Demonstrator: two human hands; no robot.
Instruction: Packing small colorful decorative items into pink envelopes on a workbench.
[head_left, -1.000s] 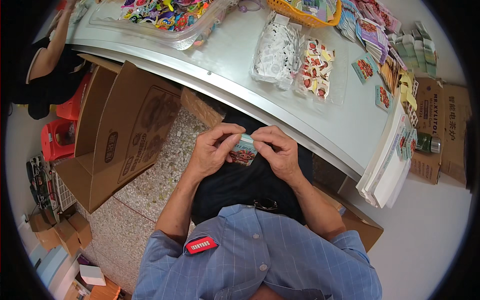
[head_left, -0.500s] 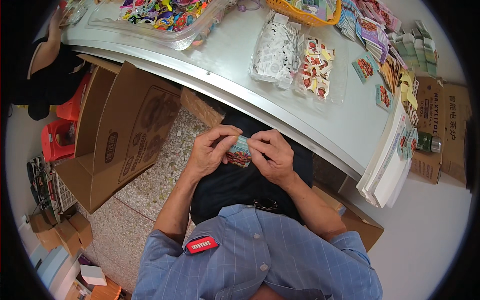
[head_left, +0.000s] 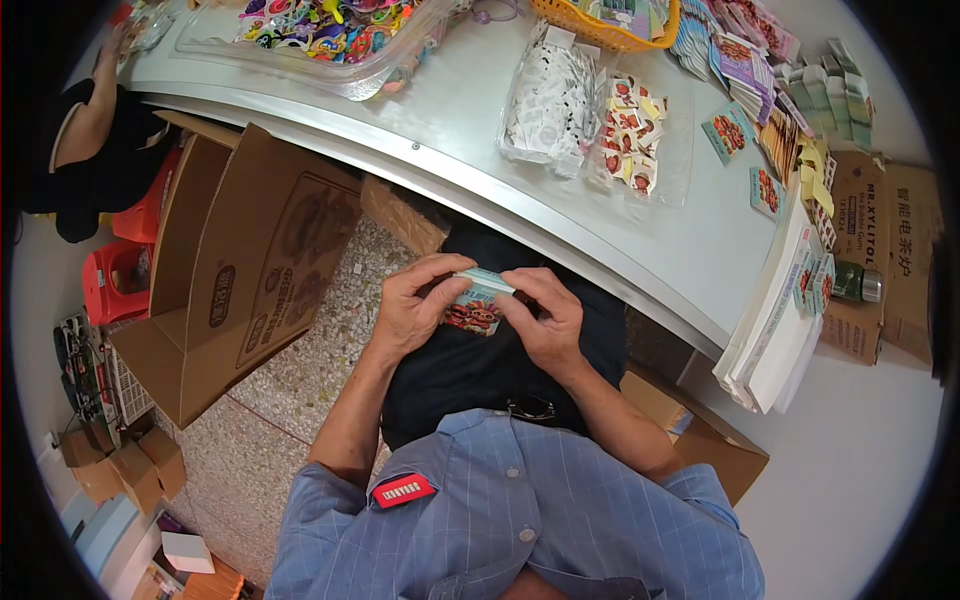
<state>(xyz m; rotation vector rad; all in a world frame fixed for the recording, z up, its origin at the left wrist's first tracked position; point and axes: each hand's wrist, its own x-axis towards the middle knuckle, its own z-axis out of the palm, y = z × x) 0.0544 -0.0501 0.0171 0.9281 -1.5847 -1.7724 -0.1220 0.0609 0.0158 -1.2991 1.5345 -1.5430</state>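
Observation:
Above my lap I hold a small teal printed packet [head_left: 472, 319] with red pictures on its front. My left hand [head_left: 412, 308] pinches its upper left side between thumb and fingers. On the upper right side, my right hand [head_left: 548, 318] has a similar pinch. A pale, folded-looking band shows along the packet's top between the two thumbs. The fingers cover both upper corners, so I cannot tell whether the top is sealed. Two similar teal packets, one larger [head_left: 728, 132] and one smaller [head_left: 767, 192], lie on the right of the table.
The white table [head_left: 440, 180] holds a clear tub of colourful small toys [head_left: 330, 45], a bag of white sachets [head_left: 550, 105], red-printed sachets [head_left: 632, 135] and a yellow basket [head_left: 600, 35]. An open carton [head_left: 250, 270] stands left. Another person's arm [head_left: 90, 130] reaches in far left.
The packet has tilted and moved slightly left, so more of its pale top band shows between my thumbs. Both hands have shifted slightly, still pinching it. The other person's arm has moved a little.

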